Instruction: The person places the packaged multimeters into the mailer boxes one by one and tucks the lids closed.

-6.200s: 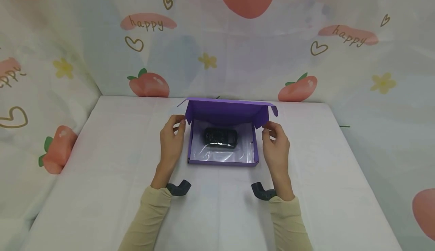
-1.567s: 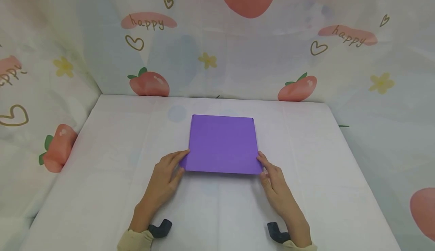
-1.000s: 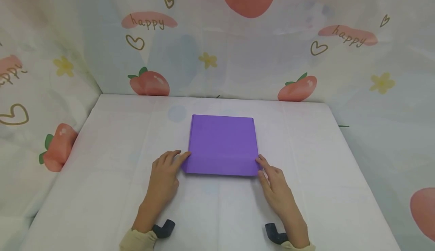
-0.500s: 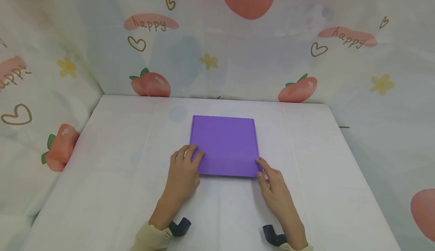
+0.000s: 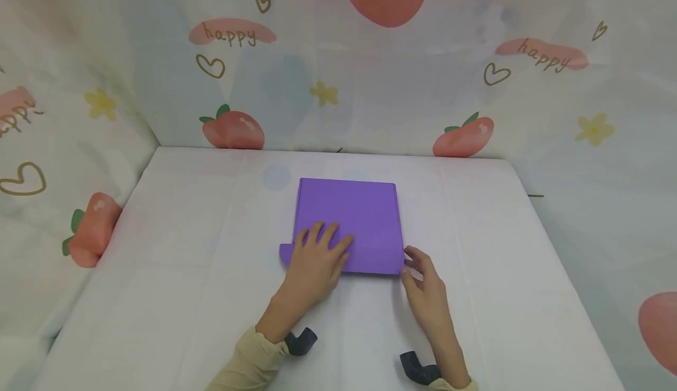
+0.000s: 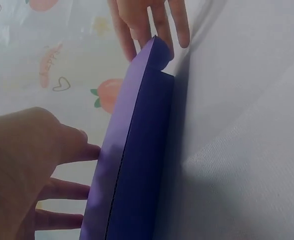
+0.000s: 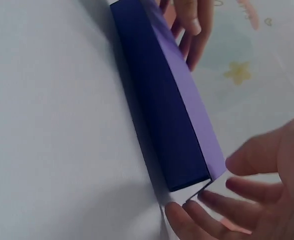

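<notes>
A purple cardboard box (image 5: 359, 214) lies on the table with its lid down. My left hand (image 5: 315, 264) rests on the front left of the lid, fingers spread. From the box's left front corner a rounded side flap (image 5: 285, 253) sticks out. At the right front corner is my right hand (image 5: 427, 282), fingers bent loosely. In the right wrist view its thumb (image 7: 256, 155) touches the lid's corner, and its fingers are by the side flap. The left wrist view shows that right flap (image 6: 160, 54) beside the right fingers. The box's contents are hidden.
A white cloth (image 5: 185, 250) covers the table. A printed curtain (image 5: 381, 85) with peaches and hearts hangs behind and at the sides. Each wrist wears a dark curved mount (image 5: 302, 341).
The lid has been folded down over the bagged black item. Lately my left hand has slid rightward from the left corner onto the lid, baring the left flap. My right hand has shifted slightly.
</notes>
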Demonstrator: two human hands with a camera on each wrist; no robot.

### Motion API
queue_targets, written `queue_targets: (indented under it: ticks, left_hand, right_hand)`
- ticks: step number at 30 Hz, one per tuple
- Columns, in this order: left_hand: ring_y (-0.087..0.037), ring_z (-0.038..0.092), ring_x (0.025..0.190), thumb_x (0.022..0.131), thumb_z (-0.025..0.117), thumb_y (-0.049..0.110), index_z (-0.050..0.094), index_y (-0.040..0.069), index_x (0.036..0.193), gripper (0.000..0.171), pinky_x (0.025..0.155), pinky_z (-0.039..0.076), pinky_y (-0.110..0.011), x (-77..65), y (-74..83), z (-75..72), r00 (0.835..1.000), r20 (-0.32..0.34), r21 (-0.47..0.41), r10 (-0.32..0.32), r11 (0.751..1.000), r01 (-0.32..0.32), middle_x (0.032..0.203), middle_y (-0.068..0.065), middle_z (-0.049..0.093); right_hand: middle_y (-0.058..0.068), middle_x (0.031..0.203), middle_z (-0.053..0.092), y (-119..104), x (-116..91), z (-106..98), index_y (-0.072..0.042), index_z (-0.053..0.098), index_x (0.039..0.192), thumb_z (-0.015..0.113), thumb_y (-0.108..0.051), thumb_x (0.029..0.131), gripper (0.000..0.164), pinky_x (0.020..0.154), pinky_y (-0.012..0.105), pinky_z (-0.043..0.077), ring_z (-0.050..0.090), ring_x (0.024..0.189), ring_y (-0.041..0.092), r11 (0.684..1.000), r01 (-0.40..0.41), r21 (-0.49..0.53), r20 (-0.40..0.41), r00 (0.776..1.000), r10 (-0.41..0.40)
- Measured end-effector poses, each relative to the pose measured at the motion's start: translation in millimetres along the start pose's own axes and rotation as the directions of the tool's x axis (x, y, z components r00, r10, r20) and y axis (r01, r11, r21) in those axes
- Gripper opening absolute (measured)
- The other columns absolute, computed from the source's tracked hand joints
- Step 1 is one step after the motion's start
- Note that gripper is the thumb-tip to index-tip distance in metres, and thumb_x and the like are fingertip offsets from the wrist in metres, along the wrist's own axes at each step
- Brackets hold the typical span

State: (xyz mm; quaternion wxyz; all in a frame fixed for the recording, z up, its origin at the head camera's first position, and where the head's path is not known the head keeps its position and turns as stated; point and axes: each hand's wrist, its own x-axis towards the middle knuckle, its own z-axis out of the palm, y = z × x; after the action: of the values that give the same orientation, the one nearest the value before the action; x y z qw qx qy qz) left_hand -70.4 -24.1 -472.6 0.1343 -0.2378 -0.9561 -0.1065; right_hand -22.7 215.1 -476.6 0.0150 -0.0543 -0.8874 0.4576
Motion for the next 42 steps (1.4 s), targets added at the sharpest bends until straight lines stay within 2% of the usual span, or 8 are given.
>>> queue_targets:
  ticks: [10, 17, 21, 25, 31, 35, 39, 42]
  left_hand:
    - [-0.037, 0.055, 0.137, 0.105, 0.059, 0.036, 0.067, 0.031, 0.137, 0.034, 0.107, 0.047, -0.058, 1.5, -0.2, 2.1, 1.0, 0.0, -0.005, -0.002, 1.0, 0.002, 0.145, -0.008, 0.064]
    - [-0.035, 0.057, 0.133, 0.104, 0.059, 0.035, 0.069, 0.032, 0.135, 0.032, 0.104, 0.047, -0.058, 4.1, 1.3, 0.0, 1.0, -0.003, -0.005, -0.008, 1.0, 0.007, 0.142, -0.005, 0.066]
    - [-0.034, 0.058, 0.131, 0.105, 0.059, 0.035, 0.07, 0.032, 0.134, 0.031, 0.102, 0.048, -0.058, 4.5, 1.3, -0.8, 1.0, -0.012, -0.004, -0.007, 1.0, 0.007, 0.14, -0.005, 0.066]
    - [-0.034, 0.058, 0.131, 0.105, 0.059, 0.034, 0.07, 0.032, 0.133, 0.031, 0.102, 0.048, -0.058, 4.3, 0.1, -0.2, 1.0, -0.02, -0.006, -0.001, 1.0, 0.001, 0.14, -0.005, 0.066]
    - [-0.035, 0.056, 0.137, 0.102, 0.064, 0.025, 0.069, 0.025, 0.135, 0.034, 0.109, 0.046, -0.056, -1.5, -1.7, -2.5, 0.999, -0.028, -0.068, -0.034, 0.997, 0.032, 0.144, -0.006, 0.065]
    - [-0.036, 0.058, 0.133, 0.097, 0.069, 0.015, 0.067, 0.015, 0.135, 0.038, 0.106, 0.049, -0.055, -9.5, -2.7, -7.0, 0.988, -0.112, -0.123, -0.11, 0.988, 0.096, 0.139, -0.008, 0.067]
    - [-0.037, 0.06, 0.126, 0.093, 0.07, 0.007, 0.068, 0.008, 0.13, 0.037, 0.096, 0.054, -0.052, -18.9, -4.5, -14.4, 0.947, -0.213, -0.207, -0.241, 0.958, 0.197, 0.131, -0.012, 0.068]
    - [-0.038, 0.06, 0.123, 0.094, 0.068, 0.005, 0.068, 0.003, 0.128, 0.034, 0.09, 0.055, -0.05, -27.0, -7.0, -20.3, 0.902, -0.224, -0.267, -0.368, 0.914, 0.307, 0.13, -0.015, 0.068]
  right_hand:
    - [0.022, 0.147, 0.06, -9.9, 1.9, 4.5, -0.002, 0.054, 0.145, 0.062, -0.014, 0.104, 0.043, 0.106, 0.053, 0.054, 0.062, 0.132, 0.041, 0.99, -0.112, 0.079, -0.06, 0.991, 0.117]
    - [0.02, 0.137, 0.068, -16.4, 2.7, 2.3, -0.004, 0.062, 0.137, 0.067, -0.013, 0.1, 0.038, 0.089, 0.029, 0.062, 0.071, 0.12, 0.037, 0.977, -0.193, 0.09, -0.1, 0.974, 0.201]
    - [0.02, 0.132, 0.07, -17.7, 3.5, 1.3, -0.004, 0.064, 0.134, 0.068, -0.012, 0.099, 0.037, 0.077, 0.013, 0.055, 0.073, 0.113, 0.035, 0.973, -0.203, 0.108, -0.101, 0.972, 0.214]
    - [0.021, 0.135, 0.068, -16.0, 4.6, 2.5, -0.003, 0.063, 0.134, 0.069, -0.01, 0.098, 0.037, 0.083, 0.019, 0.059, 0.072, 0.117, 0.037, 0.974, -0.194, 0.118, -0.099, 0.974, 0.206]
    - [0.021, 0.15, 0.056, -9.9, 4.9, 7.3, -0.004, 0.053, 0.146, 0.068, 0.0, 0.096, 0.053, 0.098, 0.054, 0.059, 0.062, 0.128, 0.043, 1.0, -0.015, 0.017, -0.132, 0.991, 0.017]
    - [0.02, 0.156, 0.051, -7.1, 6.7, 8.3, -0.005, 0.057, 0.146, 0.066, 0.008, 0.092, 0.056, 0.094, 0.061, 0.057, 0.055, 0.13, 0.046, 0.98, 0.179, -0.085, -0.158, 0.969, -0.191]
    - [0.02, 0.157, 0.051, -5.2, 8.6, 11.8, -0.001, 0.063, 0.138, 0.064, 0.008, 0.093, 0.046, 0.102, 0.065, 0.047, 0.048, 0.132, 0.048, 0.941, 0.294, -0.165, -0.141, 0.938, -0.317]
    - [0.019, 0.155, 0.054, -6.4, 9.0, 16.5, -0.001, 0.066, 0.135, 0.065, 0.004, 0.094, 0.041, 0.106, 0.068, 0.042, 0.044, 0.137, 0.05, 0.904, 0.356, -0.239, -0.119, 0.913, -0.391]
